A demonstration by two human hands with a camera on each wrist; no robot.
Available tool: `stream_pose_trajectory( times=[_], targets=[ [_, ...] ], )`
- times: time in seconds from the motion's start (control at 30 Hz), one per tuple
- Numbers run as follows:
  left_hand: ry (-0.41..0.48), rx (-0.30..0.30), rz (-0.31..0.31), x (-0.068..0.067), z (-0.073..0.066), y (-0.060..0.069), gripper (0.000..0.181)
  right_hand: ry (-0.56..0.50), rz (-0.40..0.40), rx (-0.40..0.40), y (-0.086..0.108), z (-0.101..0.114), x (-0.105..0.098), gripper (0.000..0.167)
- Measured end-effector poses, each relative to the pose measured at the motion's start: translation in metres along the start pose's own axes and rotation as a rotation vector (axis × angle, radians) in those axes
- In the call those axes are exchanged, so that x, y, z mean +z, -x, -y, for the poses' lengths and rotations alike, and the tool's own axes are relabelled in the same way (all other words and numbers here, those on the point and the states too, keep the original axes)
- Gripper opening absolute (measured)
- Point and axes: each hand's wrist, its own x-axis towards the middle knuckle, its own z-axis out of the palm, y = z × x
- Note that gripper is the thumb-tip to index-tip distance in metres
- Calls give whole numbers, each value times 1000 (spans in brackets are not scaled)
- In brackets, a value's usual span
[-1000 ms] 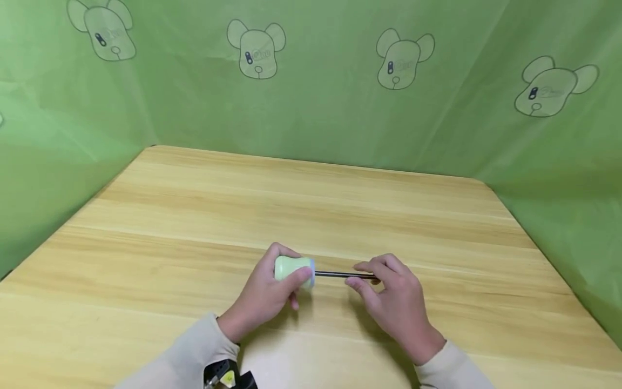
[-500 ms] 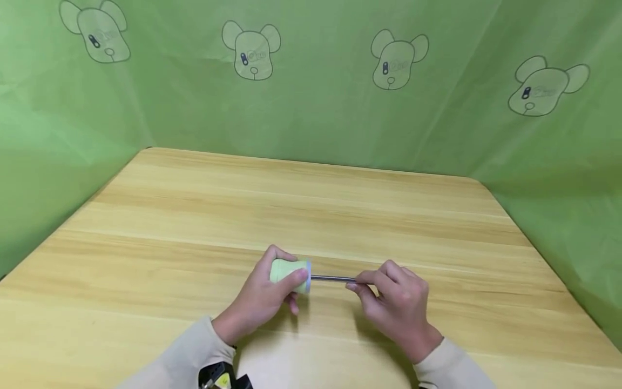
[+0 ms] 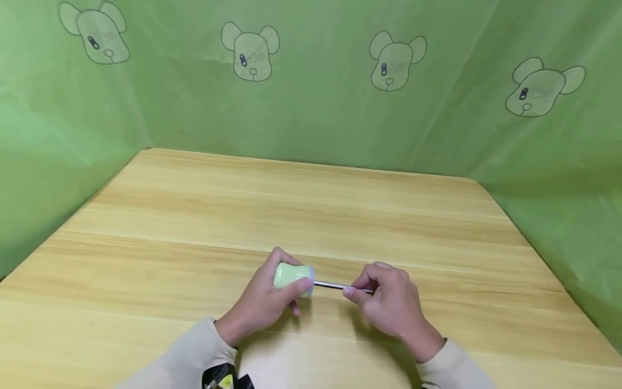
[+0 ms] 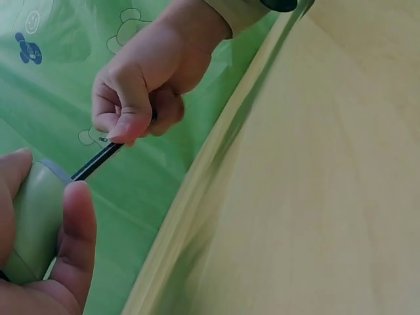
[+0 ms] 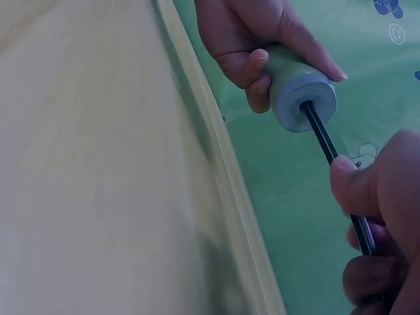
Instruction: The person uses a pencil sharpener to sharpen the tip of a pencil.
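In the head view my left hand (image 3: 259, 297) grips a small light-green pencil sharpener (image 3: 288, 274), thumb along its near side. The sharpener lies sideways, its bluish end facing right. A dark, striped pencil (image 3: 330, 284) runs out of the hole in that end; its inserted tip is hidden. My right hand (image 3: 391, 300) pinches the pencil between thumb and curled fingers, a short way from the sharpener. From the right wrist view, the pencil (image 5: 320, 134) enters the round hole in the sharpener's end (image 5: 289, 108), and its far part passes under the fingers. Both hands are above the table.
A wood-grain table (image 3: 272, 200) stretches out beneath the hands. Green cloth (image 3: 320, 119) printed with bear heads stands around its back and sides. A black device (image 3: 223, 375) with a yellow patch sits at the left wrist.
My right fingers, looser and straighter a second ago, have closed onto the pencil and rolled with it, and its visible stripes have shifted. The left hand keeps its hold on the sharpener.
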Motion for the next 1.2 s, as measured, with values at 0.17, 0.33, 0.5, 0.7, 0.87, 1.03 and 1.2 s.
stream_pose_trajectory(
  times=[0.17,0.33,0.5,0.7,0.87,1.03,1.2],
  targets=[
    [-34,63,30,-1,-1,1,33,-157,235,234,-6,7,-8,22],
    [-27,22,-39,-2,-3,-1,34,46,85,90,-5,8,1,23],
    [90,-50,-91,-1,-5,-4,37,226,-219,-280,-5,1,12,16],
    [274,-128,-136,2,-6,-5,40,242,-376,-481,-9,-3,17,46],
    [385,-209,-123,6,-7,-3,41,304,-495,-543,-9,0,20,49],
    [400,-222,-89,7,-7,0,39,333,-591,-606,-9,3,20,51],
    [352,-192,-60,5,-9,1,41,333,-591,-638,-9,6,19,53]
  ],
)
